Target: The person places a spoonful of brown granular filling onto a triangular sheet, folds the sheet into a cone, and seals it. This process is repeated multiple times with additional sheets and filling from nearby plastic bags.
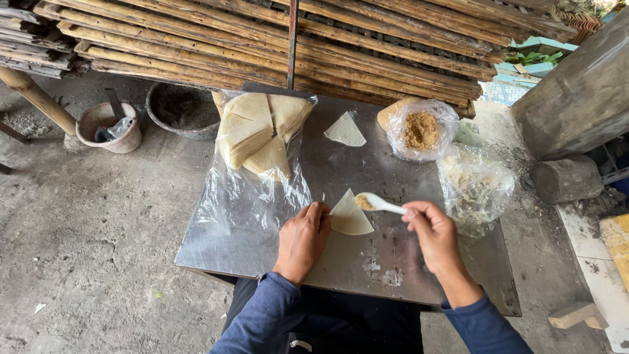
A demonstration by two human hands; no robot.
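My left hand rests on the metal table, fingertips pressing the left edge of a pale triangular dough sheet. My right hand grips a white plastic spoon whose bowl carries brown crumbly filling over the sheet's top corner. A second triangular sheet lies farther back on the table. A clear bag with a stack of triangular sheets sits at the back left. An open bag of brown filling stands at the back right.
A clear bag of pale shredded stuff sits at the table's right edge. Bamboo racks lean behind the table. Two round pots stand on the concrete floor at left. A stone block lies at right.
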